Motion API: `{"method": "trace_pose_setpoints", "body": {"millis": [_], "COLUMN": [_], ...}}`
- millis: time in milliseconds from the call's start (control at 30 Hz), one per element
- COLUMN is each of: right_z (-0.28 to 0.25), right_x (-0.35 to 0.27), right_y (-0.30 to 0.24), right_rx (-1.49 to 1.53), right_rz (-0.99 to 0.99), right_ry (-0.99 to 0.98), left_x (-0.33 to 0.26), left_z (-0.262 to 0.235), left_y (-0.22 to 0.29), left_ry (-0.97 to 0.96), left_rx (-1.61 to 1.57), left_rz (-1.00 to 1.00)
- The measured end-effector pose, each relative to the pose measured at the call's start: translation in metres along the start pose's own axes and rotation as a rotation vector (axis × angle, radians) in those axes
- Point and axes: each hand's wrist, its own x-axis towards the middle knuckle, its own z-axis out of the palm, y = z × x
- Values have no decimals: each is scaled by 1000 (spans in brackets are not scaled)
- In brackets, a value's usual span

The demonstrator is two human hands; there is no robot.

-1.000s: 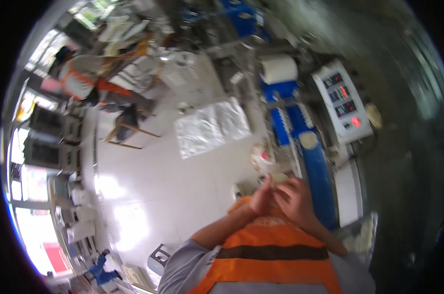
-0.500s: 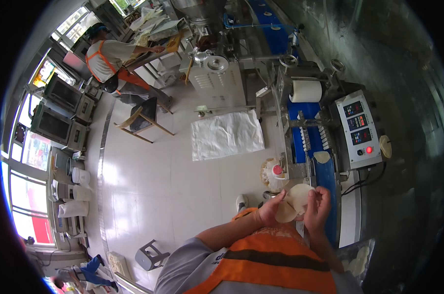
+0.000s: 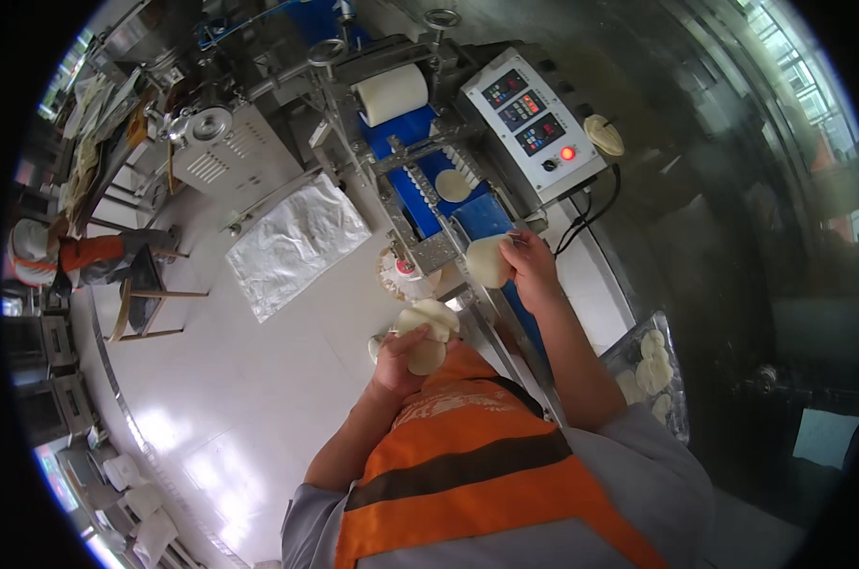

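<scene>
Several thin, round, pale dough wrappers (image 3: 429,358) are fanned out in my left hand (image 3: 399,365), its fingers and thumb closed on them. My right hand (image 3: 534,270) pinches the edge of another dough wrapper (image 3: 487,263) above the near end of the machine's belt. A further dough round (image 3: 452,185) lies flat on the blue conveyor belt (image 3: 412,202), just beyond my right hand and beside a row of small white rollers.
A control panel (image 3: 534,123) with a lit red button sits right of the belt; dough rounds hang off a peg (image 3: 603,136) beside it. A clear tray (image 3: 678,384) with several rounds stands at my right. A silvery sheet (image 3: 298,242) lies on the floor. A person (image 3: 40,251) works far left.
My hands have moved apart: the right carries one wrapper toward the belt, the left keeps the others. My view has turned right. The round on the belt lies beside the rollers.
</scene>
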Motion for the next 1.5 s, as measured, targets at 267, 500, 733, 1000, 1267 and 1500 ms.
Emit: {"method": "trace_pose_setpoints", "body": {"millis": [267,500,733,1000,1267,1500], "right_z": [-84,-49,-24,65,75,62], "right_x": [90,148,130,-35,-71,-70], "right_y": [95,104,76,-6,-25,-7], "right_rx": [-964,-860,-1234,-861,-1082,-1095], "right_rz": [-433,-498,-703,-653,-836,-875], "right_ry": [326,291,365,-388,-542,-614], "left_x": [0,1,8,20,29,36], "left_z": [2,9,1,0,22,17], "left_y": [2,0,7,13,19,21], "left_ry": [24,83,-101,-182,-259,-240], "left_rx": [49,86,-79,-5,-232,-227], "left_rz": [70,153,118,97,22,-14]}}
